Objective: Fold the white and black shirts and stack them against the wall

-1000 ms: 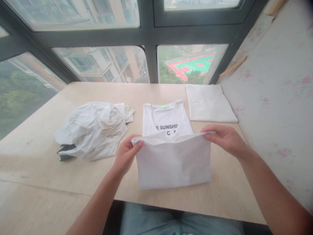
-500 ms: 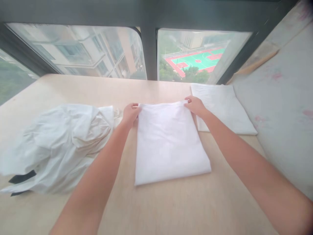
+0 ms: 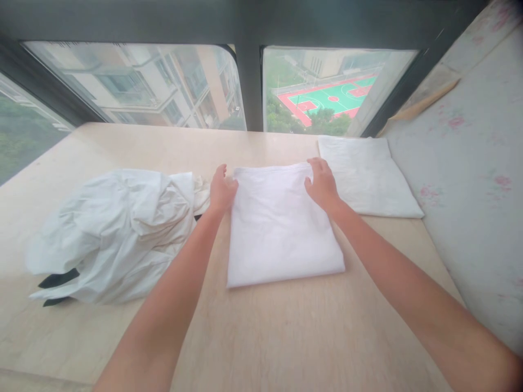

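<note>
A folded white cloth [image 3: 281, 223], perhaps a garment, lies flat in front of me on the pale wooden surface [image 3: 286, 332]. My left hand [image 3: 223, 189] is at its far left corner, with thumb and fingers apart. At the far right corner is my right hand [image 3: 322, 182], its fingers spread and its thumb over the cloth. Neither hand grips the fabric. Whether the fingertips touch it, I cannot tell.
Left of my left arm lies a crumpled white cloth heap [image 3: 118, 228] with black strips [image 3: 59, 279] at its edge. Another folded white cloth [image 3: 368, 177] rests at the far right, beside a flower-patterned wall [image 3: 469, 179]. Dark-framed windows [image 3: 254, 87] stand along the back.
Both hands have let go of the far corners of the folded cloth and their fingers have opened. The cloth stays flat. The view has shifted slightly.
</note>
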Demonstrator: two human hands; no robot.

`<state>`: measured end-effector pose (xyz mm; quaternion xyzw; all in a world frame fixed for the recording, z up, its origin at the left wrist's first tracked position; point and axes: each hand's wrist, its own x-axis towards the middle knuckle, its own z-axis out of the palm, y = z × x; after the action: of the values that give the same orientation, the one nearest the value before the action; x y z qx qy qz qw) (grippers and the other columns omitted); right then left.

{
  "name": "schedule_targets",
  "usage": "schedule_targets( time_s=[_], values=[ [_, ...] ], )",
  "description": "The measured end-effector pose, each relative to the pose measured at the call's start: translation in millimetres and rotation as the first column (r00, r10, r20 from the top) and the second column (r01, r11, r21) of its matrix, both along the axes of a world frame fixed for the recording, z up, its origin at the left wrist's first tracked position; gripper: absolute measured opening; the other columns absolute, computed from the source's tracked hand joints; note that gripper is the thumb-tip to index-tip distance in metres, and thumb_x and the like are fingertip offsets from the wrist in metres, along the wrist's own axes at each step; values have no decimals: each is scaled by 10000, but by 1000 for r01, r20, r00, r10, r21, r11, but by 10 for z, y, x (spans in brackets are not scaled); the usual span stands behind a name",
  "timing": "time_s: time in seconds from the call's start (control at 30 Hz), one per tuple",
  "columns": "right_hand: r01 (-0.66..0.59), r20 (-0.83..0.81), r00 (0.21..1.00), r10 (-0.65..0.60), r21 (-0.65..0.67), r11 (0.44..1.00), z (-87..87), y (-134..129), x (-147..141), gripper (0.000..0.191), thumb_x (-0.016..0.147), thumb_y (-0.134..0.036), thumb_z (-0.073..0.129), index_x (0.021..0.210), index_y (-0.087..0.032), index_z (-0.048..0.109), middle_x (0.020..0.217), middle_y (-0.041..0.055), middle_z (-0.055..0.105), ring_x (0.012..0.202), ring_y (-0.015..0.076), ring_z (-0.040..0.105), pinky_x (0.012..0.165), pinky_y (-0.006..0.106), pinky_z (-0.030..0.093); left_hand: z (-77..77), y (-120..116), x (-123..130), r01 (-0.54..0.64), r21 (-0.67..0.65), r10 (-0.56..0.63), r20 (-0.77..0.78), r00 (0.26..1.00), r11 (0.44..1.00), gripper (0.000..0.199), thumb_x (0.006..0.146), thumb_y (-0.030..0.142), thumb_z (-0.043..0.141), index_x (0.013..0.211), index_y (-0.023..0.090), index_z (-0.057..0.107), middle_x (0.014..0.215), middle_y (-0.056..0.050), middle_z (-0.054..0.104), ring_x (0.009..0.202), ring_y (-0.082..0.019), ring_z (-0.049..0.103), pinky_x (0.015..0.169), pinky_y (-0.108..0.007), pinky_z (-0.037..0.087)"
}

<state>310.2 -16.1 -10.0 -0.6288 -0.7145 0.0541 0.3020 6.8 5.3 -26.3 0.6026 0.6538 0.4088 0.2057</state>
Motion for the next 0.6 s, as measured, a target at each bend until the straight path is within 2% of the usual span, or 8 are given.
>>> schedule_targets(
  time_s=[0.1, 0.17, 0.23, 0.3, 0.37, 0.47, 0.53, 0.6],
  values=[
    [-157, 104, 981, 163, -62, 986, 43, -635, -156, 515, 887, -205, 493, 1390, -96, 511, 1465, 193, 461, 1381, 306, 411, 1149, 475, 362, 194, -605, 196, 104, 48, -86, -283, 955, 993, 565, 819, 180, 603, 1368, 102, 495, 1418, -204, 514, 1370, -324, 428, 1166, -483, 292],
    [-255, 161, 948, 274, -129, 958, 18, -1108, -237, 484, 932, -284, 480, 1388, -128, 527, 1511, 170, 426, 1407, 313, 380, 1147, 491, 359, 271, -1139, 398, 244, 13, -213, -438, 873, 970, 506, 905, 267, 539, 1390, 127, 501, 1484, -191, 463, 1406, -335, 383, 1161, -505, 291],
    [-270, 190, 935, 301, -171, 948, -52, -1518, -268, 472, 957, -328, 458, 1386, -148, 539, 1534, 153, 410, 1430, 321, 351, 1154, 509, 338, 268, -1643, 590, 344, -91, -335, -544, 769, 935, 481, 949, 356, 501, 1407, 209, 513, 1547, -136, 410, 1443, -349, 328, 1165, -552, 258],
    [-229, 200, 944, 263, -179, 957, -143, -1812, -241, 476, 968, -334, 438, 1405, -167, 528, 1549, 134, 398, 1446, 322, 330, 1169, 526, 303, 205, -2009, 717, 366, -152, -379, -608, 698, 918, 511, 957, 403, 489, 1438, 233, 496, 1582, -122, 361, 1466, -362, 288, 1182, -579, 200],
    [-176, 200, 957, 208, -167, 970, -229, -1986, -176, 491, 968, -329, 430, 1432, -183, 502, 1563, 119, 382, 1457, 320, 316, 1181, 540, 274, 129, -2206, 759, 346, -169, -369, -644, 670, 923, 545, 959, 417, 478, 1471, 232, 464, 1602, -117, 325, 1480, -362, 261, 1196, -576, 166],
    [-124, 157, 977, 146, -140, 982, -319, -2101, -69, 497, 959, -326, 439, 1432, -186, 495, 1554, 124, 396, 1456, 321, 321, 1180, 560, 273, 66, -2290, 720, 302, -154, -326, -651, 685, 941, 557, 963, 407, 461, 1487, 218, 445, 1606, -117, 316, 1486, -351, 255, 1207, -556, 165],
    [-97, 63, 993, 104, -110, 989, -355, -2137, -18, 483, 945, -325, 458, 1403, -184, 518, 1528, 139, 428, 1443, 318, 347, 1169, 561, 305, 56, -2312, 671, 271, -135, -293, -632, 718, 953, 543, 959, 387, 466, 1470, 206, 464, 1592, -136, 338, 1481, -356, 266, 1204, -564, 172],
    [-33, -97, 995, 25, -84, 996, -375, -2169, 20, 475, 921, -321, 480, 1373, -185, 533, 1500, 153, 451, 1421, 307, 385, 1157, 551, 344, 50, -2356, 616, 202, -94, -218, -581, 784, 975, 534, 939, 369, 494, 1440, 184, 487, 1584, -164, 339, 1481, -367, 258, 1196, -575, 195]
  ],
)
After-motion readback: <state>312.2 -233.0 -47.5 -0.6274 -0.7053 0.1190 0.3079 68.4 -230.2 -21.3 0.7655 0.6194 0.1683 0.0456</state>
